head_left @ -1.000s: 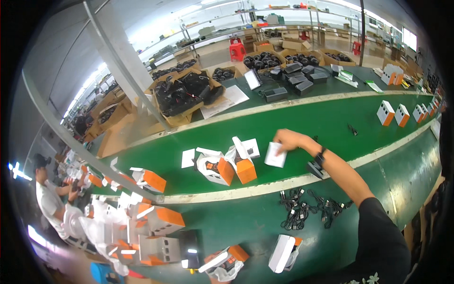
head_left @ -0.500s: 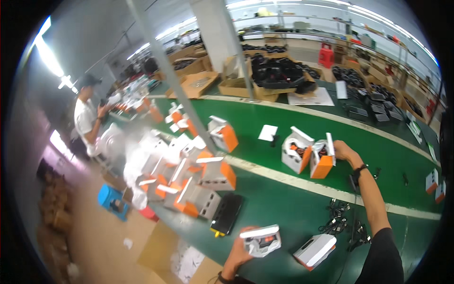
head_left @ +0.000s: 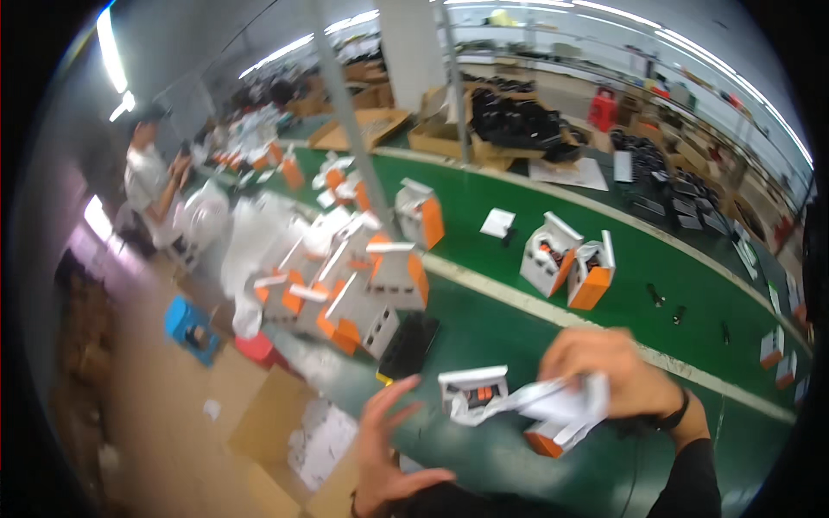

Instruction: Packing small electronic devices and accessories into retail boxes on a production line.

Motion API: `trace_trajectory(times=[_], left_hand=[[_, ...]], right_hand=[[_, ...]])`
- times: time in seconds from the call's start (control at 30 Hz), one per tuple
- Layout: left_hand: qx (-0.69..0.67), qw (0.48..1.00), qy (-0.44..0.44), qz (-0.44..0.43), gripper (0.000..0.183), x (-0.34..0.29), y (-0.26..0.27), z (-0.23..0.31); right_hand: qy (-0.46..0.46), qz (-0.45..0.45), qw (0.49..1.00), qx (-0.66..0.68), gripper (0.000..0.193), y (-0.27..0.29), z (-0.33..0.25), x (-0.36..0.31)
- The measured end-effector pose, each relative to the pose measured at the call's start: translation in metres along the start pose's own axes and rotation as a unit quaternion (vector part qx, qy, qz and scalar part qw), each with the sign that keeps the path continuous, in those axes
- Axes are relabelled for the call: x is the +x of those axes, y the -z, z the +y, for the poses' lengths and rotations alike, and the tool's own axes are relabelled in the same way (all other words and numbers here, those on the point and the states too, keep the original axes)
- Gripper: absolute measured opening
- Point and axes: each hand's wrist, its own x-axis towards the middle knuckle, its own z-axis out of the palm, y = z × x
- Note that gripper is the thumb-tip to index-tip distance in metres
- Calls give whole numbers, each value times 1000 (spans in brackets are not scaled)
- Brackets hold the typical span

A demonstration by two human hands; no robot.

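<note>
On the near green table an open white box (head_left: 473, 386) holds something black and orange in white wrapping. My left hand (head_left: 387, 457) is open beside it, fingers and thumb spread, holding nothing. Blurred by motion, my right hand (head_left: 609, 375) has its fingers curled at a piece of white material (head_left: 561, 404) over a white-and-orange box (head_left: 546, 440). I cannot tell whether that material is wrapping or a flap. Two open boxes, a left one (head_left: 546, 263) and a right one (head_left: 591, 281), stand on the green belt beyond.
At the left, several white-and-orange boxes (head_left: 395, 281) crowd the table, next to a black flat box (head_left: 410, 345). A metal post (head_left: 350, 112) rises behind them. An open carton (head_left: 276, 423) stands at lower left. A person (head_left: 151, 177) stands at far left.
My right hand has left the boxes on the belt and come down to the near table. My left hand has let go of the open box and drawn back toward me.
</note>
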Motion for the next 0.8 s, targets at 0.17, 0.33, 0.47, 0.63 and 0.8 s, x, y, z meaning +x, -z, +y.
trace_trajectory(times=[0.17, 0.33, 0.47, 0.63, 0.8], left_hand=[[-104, 987, 120, 11, 66, 7, -27, 1], [-129, 938, 206, 248, 28, -58, 5, -24], [-112, 833, 210, 500, 32, -123, 108, -135], [-4, 721, 340, 603, 50, -256, 267, -305], [234, 656, 363, 619, 92, -270, 351, -375]], right_hand=[[7, -124, 989, -80, 55, -68, -22, 62], [-44, -234, 970, -46, 87, -102, -38, 84], [-76, -101, 992, -31, 118, -82, -30, 62], [-238, 128, 962, -43, 113, -46, -39, -13], [-315, 239, 915, -75, 109, 15, -48, -110]])
